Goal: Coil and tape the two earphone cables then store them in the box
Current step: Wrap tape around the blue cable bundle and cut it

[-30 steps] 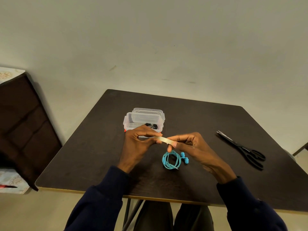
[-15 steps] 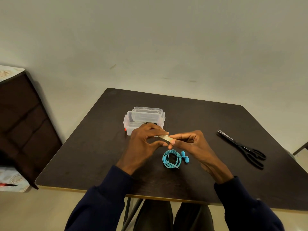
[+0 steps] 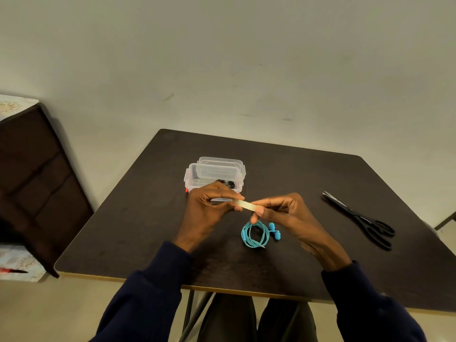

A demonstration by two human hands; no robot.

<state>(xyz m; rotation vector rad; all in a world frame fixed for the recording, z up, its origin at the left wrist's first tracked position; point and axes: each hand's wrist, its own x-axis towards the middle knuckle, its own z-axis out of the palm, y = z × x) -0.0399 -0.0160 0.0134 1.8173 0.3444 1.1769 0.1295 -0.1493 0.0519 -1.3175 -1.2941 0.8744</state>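
A short strip of pale tape point(image 3: 247, 205) is stretched between my left hand point(image 3: 209, 208) and my right hand point(image 3: 283, 213), each pinching one end just above the table. Below the strip lies the coiled blue earphone cable point(image 3: 255, 234) with its two earbuds point(image 3: 274, 231) sticking out to the right. The clear plastic box point(image 3: 213, 177) stands open behind my left hand, and a black earphone point(image 3: 227, 183) lies inside it, partly hidden by my fingers.
Black scissors point(image 3: 360, 219) lie on the right part of the dark table point(image 3: 138, 218). The box's clear lid point(image 3: 222, 161) rests behind the box. A dark wooden cabinet point(image 3: 34, 183) stands at the left beside the table.
My hands moved close together half a second ago and have spread apart again, so more of the tape strip shows between them. The blue coil has not moved.
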